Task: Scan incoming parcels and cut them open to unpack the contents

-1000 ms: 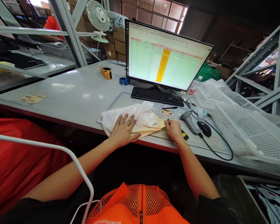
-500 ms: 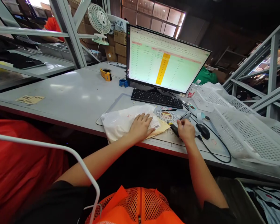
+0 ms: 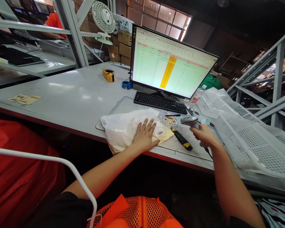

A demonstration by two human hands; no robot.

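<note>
Left hand (image 3: 144,138) spread flat on plastic-wrapped package (image 3: 120,126), right at table (image 3: 68,106) front edge! Right hand (image 3: 206,136) curls round scanner (image 3: 189,120). Scanning step, seemingly; next move calls for aiming at barcode label (image 3: 159,131), package held steady.

Your right hand (image 3: 205,136) grips the scanner (image 3: 190,120); left of that grip lies the yellow-and-black tool (image 3: 181,138), farther over, your left hand (image 3: 144,136) rests spread on the white bag (image 3: 120,126), and a white basket (image 3: 254,139) sits right of the grip
</note>
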